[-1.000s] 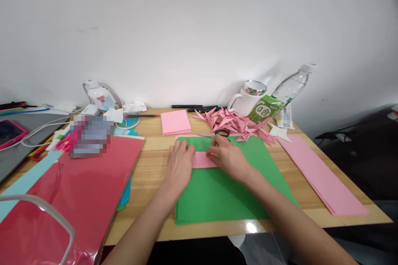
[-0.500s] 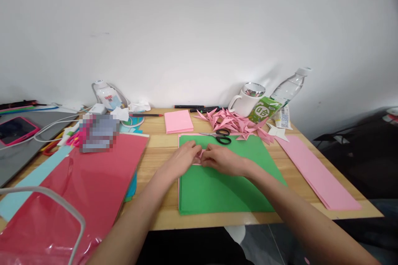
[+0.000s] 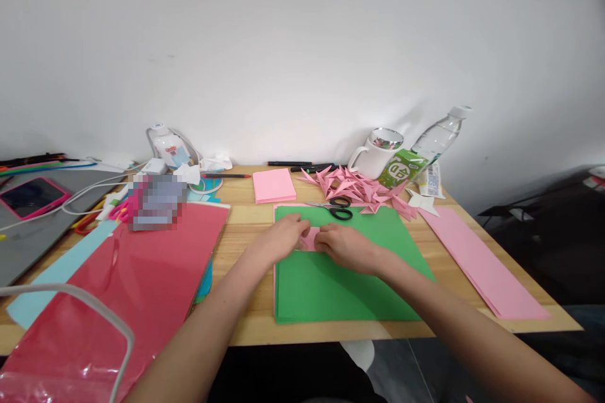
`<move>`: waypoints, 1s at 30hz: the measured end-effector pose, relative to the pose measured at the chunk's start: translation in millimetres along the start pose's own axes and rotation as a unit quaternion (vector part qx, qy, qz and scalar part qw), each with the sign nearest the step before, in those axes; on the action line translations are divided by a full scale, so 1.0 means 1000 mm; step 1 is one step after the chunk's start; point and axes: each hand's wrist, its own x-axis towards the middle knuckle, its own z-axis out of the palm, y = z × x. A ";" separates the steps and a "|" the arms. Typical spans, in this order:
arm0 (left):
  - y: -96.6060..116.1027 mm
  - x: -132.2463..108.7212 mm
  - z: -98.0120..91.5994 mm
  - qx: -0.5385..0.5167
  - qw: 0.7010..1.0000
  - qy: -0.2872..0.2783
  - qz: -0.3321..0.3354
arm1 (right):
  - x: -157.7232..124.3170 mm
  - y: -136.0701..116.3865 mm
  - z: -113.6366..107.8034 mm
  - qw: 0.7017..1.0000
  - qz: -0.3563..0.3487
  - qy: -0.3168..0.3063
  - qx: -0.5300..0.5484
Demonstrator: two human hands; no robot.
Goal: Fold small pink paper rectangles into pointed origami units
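My left hand (image 3: 283,237) and my right hand (image 3: 341,244) meet over a small folded pink paper (image 3: 309,239), fingers pinched on it from both sides. The paper lies on a green sheet (image 3: 345,283) at the middle of the wooden desk (image 3: 241,227). Most of the pink piece is hidden under my fingers. Black-handled scissors (image 3: 336,208) lie just beyond my hands at the green sheet's far edge.
A heap of folded pink paper points (image 3: 362,187) and a pink paper stack (image 3: 273,184) sit behind. Long pink strips (image 3: 482,261) lie right, red sheets in plastic (image 3: 118,289) left. A white mug (image 3: 375,152), water bottle (image 3: 437,135), green carton (image 3: 401,168), pens, laptop and phone (image 3: 28,195) line the back.
The wide pink strip has become a small folded piece. My hands have drawn together over it, from spread apart to fingertips nearly touching.
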 end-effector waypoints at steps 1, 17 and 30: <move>0.001 0.000 -0.001 0.006 1.000 -0.002 -0.002 | -0.003 0.001 -0.001 1.000 0.003 -0.004 -0.001; 0.018 -0.005 -0.004 0.103 0.994 -0.014 -0.040 | -0.017 0.012 -0.009 0.996 0.083 -0.035 -0.015; -0.011 -0.024 -0.008 0.018 0.999 0.009 -0.038 | -0.025 0.013 -0.001 0.993 0.115 -0.001 0.034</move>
